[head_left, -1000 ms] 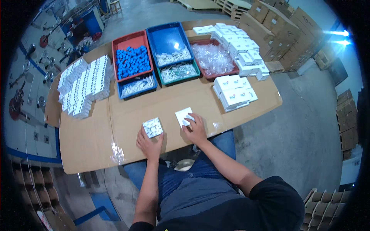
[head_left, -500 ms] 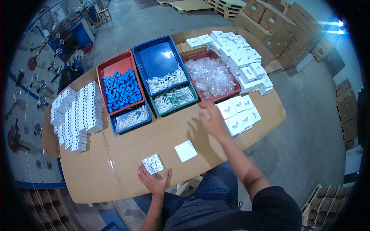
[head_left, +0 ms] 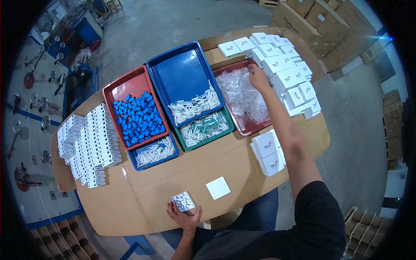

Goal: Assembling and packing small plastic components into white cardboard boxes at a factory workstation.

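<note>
My left hand [head_left: 184, 217] lies by the table's near edge, fingers and thumb spread around the near side of a small square white case [head_left: 183, 201]. Loose small white and grey parts show inside that case. To its right a flat white square plate [head_left: 218, 188] rests on the cardboard. My right hand [head_left: 258, 79] reaches to the far right end of a red tray [head_left: 248, 130] heaped with clear plastic bags [head_left: 242, 97]. Its fingers are drawn together there; what is between them, if anything, I cannot make out.
White boxes [head_left: 289, 78] are piled beyond the red tray, and more boxes [head_left: 268, 151] lie nearer. Another red tray [head_left: 125, 86] holds blue parts. Blue [head_left: 173, 65] and green [head_left: 225, 130] trays hold white plugs. Stacked white units [head_left: 97, 143] stand left.
My right hand has gone from the near side of the red tray to its far end, and its fingers have closed. My left hand stays by the white case. The view has shifted.
</note>
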Tool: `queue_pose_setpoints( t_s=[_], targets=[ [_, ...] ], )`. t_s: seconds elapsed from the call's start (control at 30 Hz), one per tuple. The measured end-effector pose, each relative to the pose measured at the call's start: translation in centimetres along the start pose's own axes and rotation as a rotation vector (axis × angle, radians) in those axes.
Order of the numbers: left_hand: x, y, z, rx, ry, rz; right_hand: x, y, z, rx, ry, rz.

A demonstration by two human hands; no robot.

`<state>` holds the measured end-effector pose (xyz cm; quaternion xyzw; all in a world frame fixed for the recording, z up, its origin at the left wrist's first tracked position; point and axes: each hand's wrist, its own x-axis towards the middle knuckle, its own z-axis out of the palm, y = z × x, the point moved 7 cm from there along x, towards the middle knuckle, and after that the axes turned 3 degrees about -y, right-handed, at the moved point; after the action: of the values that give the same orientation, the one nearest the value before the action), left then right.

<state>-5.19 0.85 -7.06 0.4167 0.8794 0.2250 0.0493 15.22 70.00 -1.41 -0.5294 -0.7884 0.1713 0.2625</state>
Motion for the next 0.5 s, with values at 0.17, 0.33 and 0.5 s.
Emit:
queue_pose_setpoints(
  t_s=[0.17, 0.33, 0.5],
  targets=[
    [0.3, 0.0, 0.3, 0.065, -0.044, 0.005, 3.6, 1.7, 0.9, -0.096, -0.035, 0.083],
    [0.4, -0.1, 0.7, 0.095, -0.078, 0.015, 3.8, 3.1, 3.1, -0.200, -0.188, 0.051],
    [0.2, -0.4, 0.7, 0.118, -0.066, -0.018, 4.5, 0.6, 0.6, -0.146, -0.077, 0.008]
  ],
)
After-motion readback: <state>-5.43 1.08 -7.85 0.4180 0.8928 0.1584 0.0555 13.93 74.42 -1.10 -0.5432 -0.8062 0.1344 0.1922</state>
